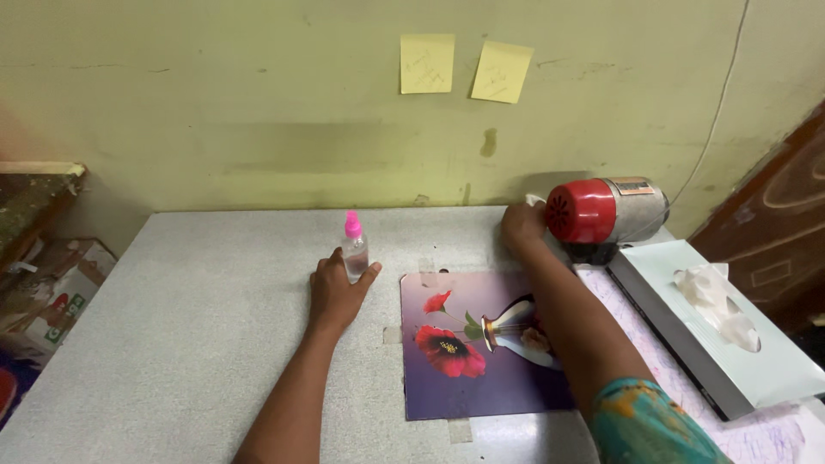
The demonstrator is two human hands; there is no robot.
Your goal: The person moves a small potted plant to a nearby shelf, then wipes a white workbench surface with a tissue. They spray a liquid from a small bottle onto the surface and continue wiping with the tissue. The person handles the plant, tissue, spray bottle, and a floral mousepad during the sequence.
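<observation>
Left grip: your left hand [337, 292] lies palm down on the grey table [198, 301], fingers spread and loosely curved about the foot of the small clear spray bottle [354, 249]. Thumb on one side, forefinger on the other; they touch the bottle or very nearly, but you have not clenched it.

Spray bottle: it stands upright on the table just ahead of your left fingertips, pink nozzle on top, not lifted.

Right grip: your right hand [522, 225] is bunched up at the far edge of the table, closed on a scrap of something white, tissue or cloth as far as you can tell, which peeps out above the knuckles.

Beside the right hand: a red-fronted, grey-bodied appliance [606, 210] lies on its side just to the right of it, close to touching.

Between your hands: a taped-down purple flower picture [481, 344] lies flat, nearer you than both hands, and your right forearm crosses its right part.

Farther right: an open tissue box [718, 322] with a sheet sticking up, well apart from both grips.

Progress: bottle untouched by any lift, white scrap already in hand; the picture's surface shows no wetness you could judge. Most of the work looks still ahead.

Wall: two yellow sticky notes [464, 67] above.
</observation>
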